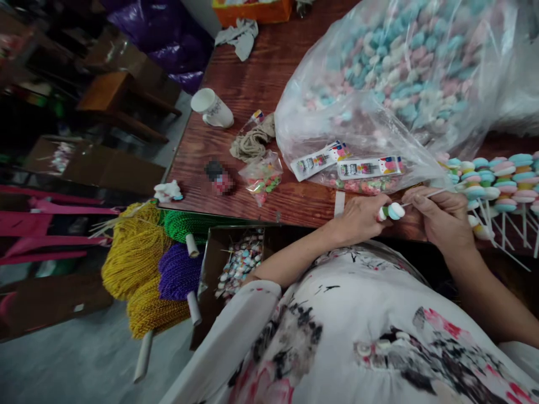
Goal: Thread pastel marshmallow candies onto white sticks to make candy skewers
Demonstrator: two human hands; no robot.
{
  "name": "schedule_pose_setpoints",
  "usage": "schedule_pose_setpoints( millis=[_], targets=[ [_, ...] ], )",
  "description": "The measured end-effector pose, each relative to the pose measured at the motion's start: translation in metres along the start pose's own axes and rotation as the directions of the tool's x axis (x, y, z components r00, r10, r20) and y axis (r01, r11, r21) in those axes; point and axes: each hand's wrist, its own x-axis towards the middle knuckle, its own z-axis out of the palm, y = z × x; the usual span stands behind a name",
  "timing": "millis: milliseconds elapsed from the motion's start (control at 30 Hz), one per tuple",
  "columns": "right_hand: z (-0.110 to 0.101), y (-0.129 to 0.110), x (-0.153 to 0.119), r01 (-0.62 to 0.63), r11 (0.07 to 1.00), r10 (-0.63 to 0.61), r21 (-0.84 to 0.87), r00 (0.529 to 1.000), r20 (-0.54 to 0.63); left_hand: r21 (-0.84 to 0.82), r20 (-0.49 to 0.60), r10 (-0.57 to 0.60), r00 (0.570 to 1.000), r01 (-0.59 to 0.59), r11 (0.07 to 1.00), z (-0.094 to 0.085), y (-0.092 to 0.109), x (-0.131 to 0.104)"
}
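Blue, white and green soft candy pieces sit between the two hands above the near edge of the reddish-brown wooden table, gripped by the closed fingers of the left hand, while the right hand pinches a thin white stick. From them, a clear plastic bag of pastel candies lies at twelve o'clock, and candy-loaded skewers at three.

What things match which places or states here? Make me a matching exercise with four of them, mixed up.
1. Patterned mug
2. Large clear bag
3. Left hand
4. Grey cloth

A. Holding small threaded pieces
B. Beside the orange box
C. Standing upright on the table
D. Full of pastel pieces

Pairs: 1-C, 2-D, 3-A, 4-B
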Motion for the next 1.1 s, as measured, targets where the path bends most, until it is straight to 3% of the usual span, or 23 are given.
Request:
schedule_pose_setpoints(
  millis=[100,233,333,433,500,567,633,667,700,767,867,967,1100],
  targets=[
    [0.004,-0.001,-0.003,0.085,0.996,-0.085,0.008,0.996,-0.042,0.03,-0.02,0.076,0.997,-0.076,0.997,-0.004,0.007,0.005],
    [-0.002,-0.001,-0.007,0.231,0.963,-0.24,-0.141,0.97,-0.047,0.008,-0.064,0.133,0.989,-0.133,0.991,-0.035,0.02,0.016],
    [-0.008,0.003,-0.015,0.335,0.91,-0.335,-0.244,0.941,0.046,-0.064,-0.269,0.12,0.956,-0.142,0.988,-0.062,0.025,0.013],
    [-0.011,0.01,-0.024,0.438,0.847,-0.435,-0.303,0.897,0.081,-0.251,-0.491,-0.049,0.87,-0.088,0.964,-0.069,0.018,-0.008],
    [-0.011,0.013,-0.029,0.464,0.821,-0.474,-0.333,0.879,0.057,-0.491,-0.415,-0.243,0.877,0.009,0.871,-0.059,0.007,-0.027],
    [-0.012,0.014,-0.031,0.508,0.781,-0.524,-0.364,0.849,0.06,-0.725,-0.073,-0.382,0.922,0.214,0.655,-0.043,-0.003,-0.041],
    [-0.011,0.011,-0.032,0.581,0.709,-0.591,-0.399,0.799,0.112,-0.835,0.23,-0.377,0.897,0.381,0.397,-0.027,-0.009,-0.045],
    [-0.01,0.009,-0.031,0.621,0.663,-0.615,-0.418,0.77,0.168,-0.875,0.281,-0.354,0.892,0.389,0.287,-0.022,-0.009,-0.042],
    [-0.009,0.006,-0.031,0.662,0.611,-0.63,-0.435,0.739,0.239,-0.915,0.271,-0.337,0.902,0.35,0.2,-0.02,-0.007,-0.036],
    [-0.004,0.0,-0.029,0.747,0.488,-0.631,-0.451,0.659,0.408,-0.977,0.143,-0.344,0.928,0.188,0.101,-0.022,-0.001,-0.02],
    [0.0,-0.004,-0.028,0.814,0.357,-0.607,-0.458,0.575,0.548,-0.997,-0.016,-0.428,0.903,0.02,0.08,-0.036,0.008,0.003],
    [0.0,0.002,-0.03,0.782,0.355,-0.614,-0.512,0.608,0.503,-0.991,-0.098,-0.5,0.861,-0.041,0.124,-0.045,0.01,0.012],
    [-0.001,0.017,-0.036,0.728,0.397,-0.616,-0.559,0.663,0.426,-0.987,-0.144,-0.565,0.812,-0.072,0.146,-0.043,0.012,0.014]
  ],
)
